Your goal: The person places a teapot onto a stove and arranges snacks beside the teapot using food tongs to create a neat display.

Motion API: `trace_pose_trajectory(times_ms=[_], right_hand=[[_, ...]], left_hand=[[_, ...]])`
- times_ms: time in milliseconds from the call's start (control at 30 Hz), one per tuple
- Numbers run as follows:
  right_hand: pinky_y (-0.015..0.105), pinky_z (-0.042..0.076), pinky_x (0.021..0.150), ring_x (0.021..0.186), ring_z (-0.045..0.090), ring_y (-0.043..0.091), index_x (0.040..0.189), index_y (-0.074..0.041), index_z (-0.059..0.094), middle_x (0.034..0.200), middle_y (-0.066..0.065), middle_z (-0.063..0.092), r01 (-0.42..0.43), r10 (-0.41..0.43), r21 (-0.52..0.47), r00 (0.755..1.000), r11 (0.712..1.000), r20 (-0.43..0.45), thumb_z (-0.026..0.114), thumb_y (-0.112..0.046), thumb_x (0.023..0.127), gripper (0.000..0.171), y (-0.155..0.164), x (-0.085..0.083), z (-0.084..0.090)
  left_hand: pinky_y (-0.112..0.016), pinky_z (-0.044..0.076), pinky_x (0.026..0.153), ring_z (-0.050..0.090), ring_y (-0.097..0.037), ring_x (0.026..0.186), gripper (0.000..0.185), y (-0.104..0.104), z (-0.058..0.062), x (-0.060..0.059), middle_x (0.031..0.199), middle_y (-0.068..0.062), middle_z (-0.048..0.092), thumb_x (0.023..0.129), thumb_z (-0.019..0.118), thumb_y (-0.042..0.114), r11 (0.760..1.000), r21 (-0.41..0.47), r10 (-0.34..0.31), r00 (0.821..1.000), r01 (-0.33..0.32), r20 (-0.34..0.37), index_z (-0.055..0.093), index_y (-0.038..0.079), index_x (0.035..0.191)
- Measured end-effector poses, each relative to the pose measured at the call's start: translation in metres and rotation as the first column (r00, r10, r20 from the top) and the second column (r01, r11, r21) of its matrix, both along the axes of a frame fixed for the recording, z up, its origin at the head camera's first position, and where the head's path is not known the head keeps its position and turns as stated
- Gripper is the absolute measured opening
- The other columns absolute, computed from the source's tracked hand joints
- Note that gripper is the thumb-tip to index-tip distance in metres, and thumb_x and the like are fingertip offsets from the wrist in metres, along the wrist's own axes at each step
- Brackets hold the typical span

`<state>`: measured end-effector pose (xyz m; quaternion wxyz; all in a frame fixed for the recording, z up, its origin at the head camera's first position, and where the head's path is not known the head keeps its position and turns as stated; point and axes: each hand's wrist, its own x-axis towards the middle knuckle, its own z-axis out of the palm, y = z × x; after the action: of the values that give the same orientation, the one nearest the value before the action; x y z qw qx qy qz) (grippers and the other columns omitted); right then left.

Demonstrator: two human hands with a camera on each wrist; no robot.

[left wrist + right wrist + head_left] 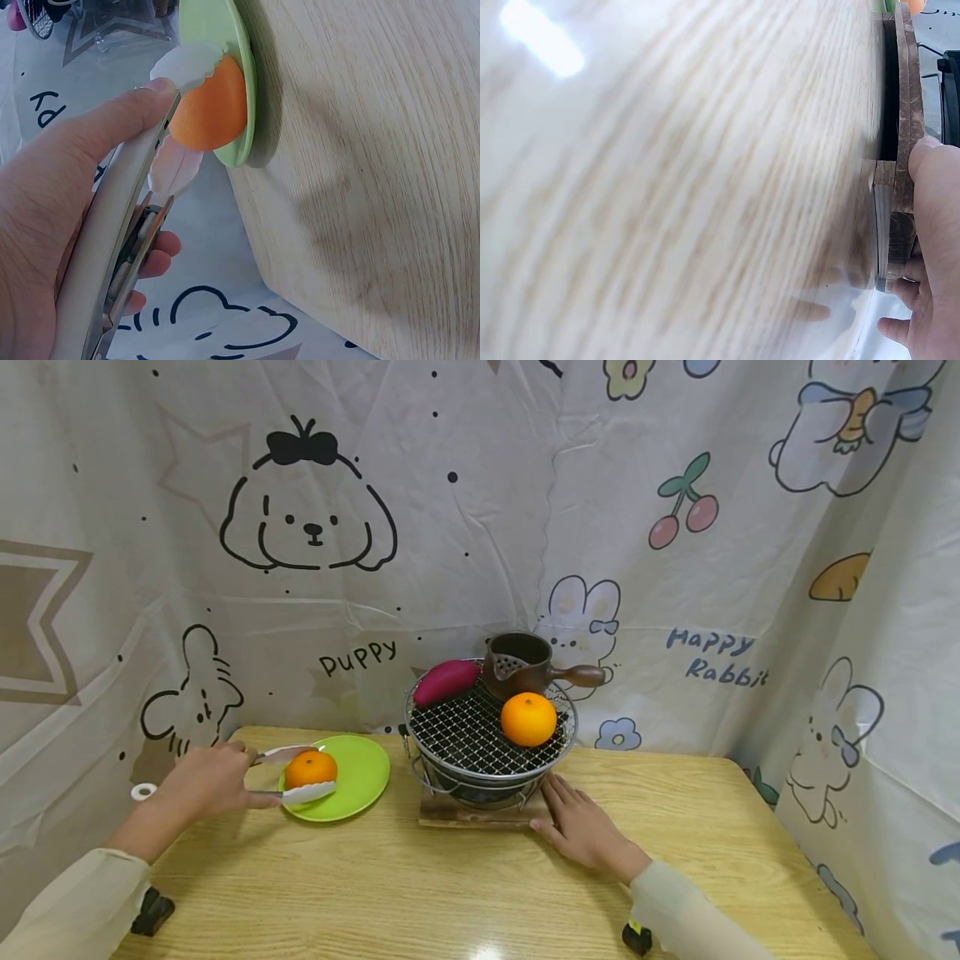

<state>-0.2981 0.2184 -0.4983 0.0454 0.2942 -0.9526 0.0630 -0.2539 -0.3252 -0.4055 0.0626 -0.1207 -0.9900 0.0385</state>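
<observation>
Head view: left hand (206, 781) squeezes tongs (296, 774) around an orange (311, 768) on the green plate (367, 772), lower left; a second orange (528, 718) already on the grill (480, 739); transfer half done.
Left wrist: tong tips clasp the orange (214, 105) both sides, unlifted.
Right wrist: right hand (937, 247) flat, steadying the wooden base (904, 112).

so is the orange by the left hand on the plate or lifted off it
On the plate. The orange sits on the green plate, touching it in the left wrist view, with the tongs in the left hand closed around it.
</observation>
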Motion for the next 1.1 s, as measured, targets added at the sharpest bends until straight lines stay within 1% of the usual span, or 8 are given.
trace_pose_trajectory(times_ms=[300,467,567,733,800,900,1100], right_hand=[[0.058,0.037,0.118,0.150,0.034,0.044,0.155,0.007,0.031,0.164,0.026,0.027,0.000,0.000,-0.013,1.000,1.000,0.001,0.046,-0.048,0.106,0.075,-0.001,0.001,0.000],[0.058,0.038,0.117,0.150,0.034,0.044,0.155,0.007,0.032,0.164,0.026,0.028,0.002,-0.002,-0.014,1.000,1.000,-0.001,0.046,-0.048,0.106,0.075,-0.001,0.002,0.001],[0.058,0.038,0.117,0.150,0.034,0.043,0.155,0.007,0.032,0.164,0.026,0.028,0.003,-0.003,-0.010,1.000,1.000,-0.004,0.046,-0.048,0.106,0.075,-0.001,0.002,0.001],[0.058,0.038,0.117,0.150,0.034,0.043,0.155,0.006,0.033,0.164,0.026,0.028,0.008,-0.008,-0.004,1.000,1.000,-0.004,0.045,-0.049,0.106,0.075,-0.001,0.002,0.000],[0.058,0.038,0.117,0.150,0.034,0.043,0.155,0.006,0.033,0.164,0.026,0.028,0.010,-0.010,-0.004,1.000,1.000,0.000,0.045,-0.049,0.106,0.075,0.000,0.002,-0.001],[0.058,0.038,0.117,0.150,0.034,0.044,0.155,0.006,0.033,0.164,0.026,0.028,0.010,-0.010,-0.005,1.000,1.000,0.003,0.045,-0.049,0.106,0.075,0.000,0.002,-0.001],[0.059,0.038,0.116,0.149,0.035,0.044,0.154,0.007,0.034,0.163,0.026,0.030,0.005,-0.005,-0.010,1.000,1.000,-0.007,0.045,-0.049,0.106,0.074,0.000,0.000,-0.002]], left_hand=[[-0.035,0.043,0.048,0.050,-0.020,0.061,0.081,0.000,0.000,0.001,0.088,-0.016,0.065,0.075,0.076,0.069,1.000,-0.004,0.004,1.000,-0.004,0.006,0.072,-0.006,0.104],[-0.035,0.043,0.048,0.051,-0.020,0.061,0.084,0.000,0.003,0.002,0.090,-0.018,0.066,0.078,0.071,0.073,1.000,0.013,0.004,1.000,-0.004,0.006,0.072,-0.007,0.107],[-0.035,0.044,0.048,0.053,-0.020,0.060,0.087,0.000,0.005,0.002,0.094,-0.020,0.066,0.080,0.068,0.073,0.999,0.036,0.002,1.000,-0.001,-0.004,0.071,-0.008,0.110],[-0.039,0.048,0.051,0.058,-0.023,0.063,0.088,0.000,0.009,0.000,0.096,-0.022,0.068,0.080,0.067,0.075,0.999,0.039,-0.018,0.999,0.019,-0.044,0.072,-0.007,0.111],[-0.039,0.048,0.051,0.060,-0.024,0.064,0.087,-0.001,0.010,0.000,0.094,-0.020,0.069,0.080,0.067,0.075,0.999,0.035,-0.023,0.998,0.025,-0.055,0.072,-0.006,0.110],[-0.039,0.048,0.050,0.059,-0.024,0.064,0.087,0.000,0.012,0.000,0.093,-0.020,0.069,0.079,0.068,0.076,0.999,0.049,-0.020,0.998,0.023,-0.053,0.072,-0.006,0.109],[-0.041,0.051,0.052,0.060,-0.025,0.064,0.087,0.004,0.015,0.002,0.098,-0.023,0.070,0.079,0.069,0.075,0.998,0.057,-0.019,0.998,0.023,-0.055,0.072,-0.006,0.112]])
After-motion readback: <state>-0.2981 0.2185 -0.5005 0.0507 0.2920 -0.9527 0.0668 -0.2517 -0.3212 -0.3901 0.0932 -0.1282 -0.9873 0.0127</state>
